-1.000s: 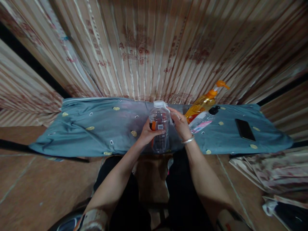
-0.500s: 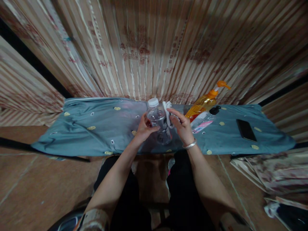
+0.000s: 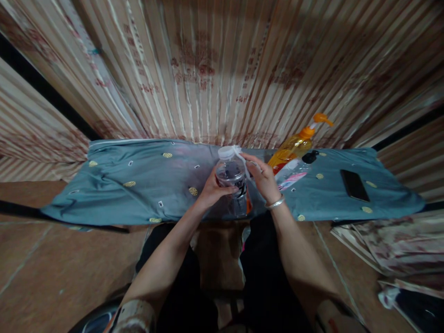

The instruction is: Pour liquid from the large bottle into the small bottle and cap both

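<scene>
A clear plastic bottle (image 3: 231,170) with a white cap (image 3: 226,152) and dark print stands tilted in front of me. My left hand (image 3: 214,188) is closed around its left side, thumb across the front. At its upper right, my right hand (image 3: 262,175) pinches a thin white cord-like strip (image 3: 245,165) against the bottle near the cap. The strip's far end and the fingertips behind it are partly hidden. Just beyond my right hand are an orange pump bottle (image 3: 290,151) and a clear bottle with a black pump top (image 3: 293,175).
A dark phone (image 3: 354,185) lies on the right of the narrow table, which a blue-green patterned cloth (image 3: 114,185) covers. Pleated curtains (image 3: 208,69) hang behind it. Dark frame poles (image 3: 48,88) slant at both sides. My legs are under the near edge.
The bottle in my left hand has shifted a little right and toward me. The white strip has moved up against the bottle's neck and looks more stretched out.
</scene>
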Motion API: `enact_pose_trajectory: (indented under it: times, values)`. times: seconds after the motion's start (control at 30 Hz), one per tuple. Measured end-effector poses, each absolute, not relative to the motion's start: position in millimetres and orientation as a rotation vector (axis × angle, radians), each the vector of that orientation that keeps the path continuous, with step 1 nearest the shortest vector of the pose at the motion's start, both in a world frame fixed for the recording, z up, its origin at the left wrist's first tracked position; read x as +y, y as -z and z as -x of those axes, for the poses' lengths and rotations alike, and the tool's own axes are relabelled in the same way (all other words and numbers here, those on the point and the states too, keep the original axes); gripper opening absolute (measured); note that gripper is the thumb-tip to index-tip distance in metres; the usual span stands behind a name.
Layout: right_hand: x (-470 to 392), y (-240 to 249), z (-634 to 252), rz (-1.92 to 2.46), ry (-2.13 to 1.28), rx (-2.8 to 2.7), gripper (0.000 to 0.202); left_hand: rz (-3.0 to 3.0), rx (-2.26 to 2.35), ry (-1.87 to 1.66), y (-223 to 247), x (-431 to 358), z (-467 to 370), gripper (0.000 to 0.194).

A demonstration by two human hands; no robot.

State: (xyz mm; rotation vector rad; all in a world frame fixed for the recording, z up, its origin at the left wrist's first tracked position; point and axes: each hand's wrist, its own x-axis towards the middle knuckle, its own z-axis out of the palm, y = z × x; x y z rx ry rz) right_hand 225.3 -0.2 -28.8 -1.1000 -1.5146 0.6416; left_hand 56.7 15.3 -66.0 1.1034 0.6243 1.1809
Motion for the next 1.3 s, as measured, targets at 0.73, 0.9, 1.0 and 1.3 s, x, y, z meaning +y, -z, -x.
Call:
enact_pose_trajectory:
  times: [0.73,0.9,1.0,1.3]
  values:
    - [1.7,45.1,-215.2,1.279,-0.569,-1.603,0.04,-0.936,0.729,-1.325,76.1,31.0,-47.2,0.069]
    - [-10.8,41.6,-206.6,1.284,-0.566,-1.596,0.038,-0.908,0.666,-1.379,70.9,27.9,-49.6,0.06]
    - [-18.8,26.1,-202.2,1.171,-0.508,-1.531,0.038,-0.98,0.716,-1.348,68.4,23.9,-51.4,0.059]
    - [3.9,24.1,-223.1,1.161,-0.655,-1.47,0.039,-1.095,0.669,-1.244,65.4,21.0,-53.5,0.073]
